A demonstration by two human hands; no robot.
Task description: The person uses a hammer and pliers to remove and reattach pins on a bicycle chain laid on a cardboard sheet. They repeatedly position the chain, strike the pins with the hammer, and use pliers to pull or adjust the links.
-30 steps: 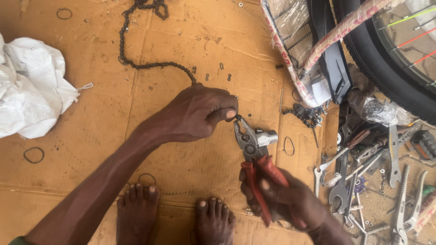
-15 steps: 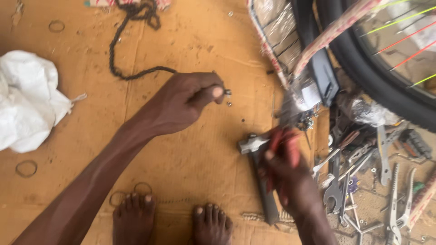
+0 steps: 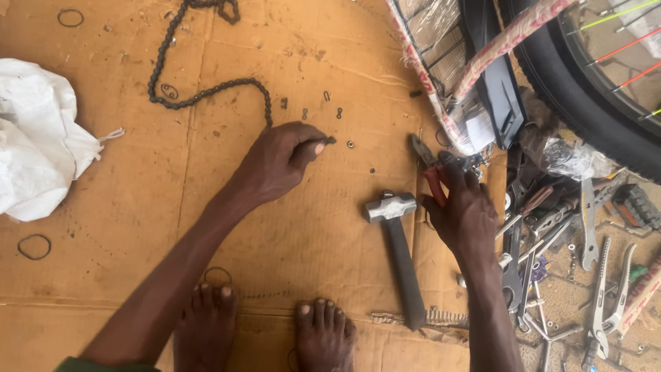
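Observation:
My left hand (image 3: 282,160) pinches the end of a dark bicycle chain (image 3: 196,93) that trails up and left across the brown cardboard (image 3: 124,207). My right hand (image 3: 463,210) grips red-handled pliers (image 3: 428,164), whose jaws point up and left near the bicycle frame. A hammer (image 3: 398,251) with a grey metal head and dark handle lies flat on the cardboard between my hands, touched by neither. A few small loose chain links (image 3: 337,114) lie just above my left hand.
A bicycle wheel (image 3: 592,83) and wrapped frame tubes (image 3: 475,76) fill the upper right. Several spanners and other tools (image 3: 551,262) are scattered at the right. A white sack (image 3: 34,138) lies at the left. My bare feet (image 3: 268,331) rest at the bottom edge.
My right hand carried the pliers away from the chain end to the right, toward the frame. The hammer now lies in plain view. My left hand still holds the chain end.

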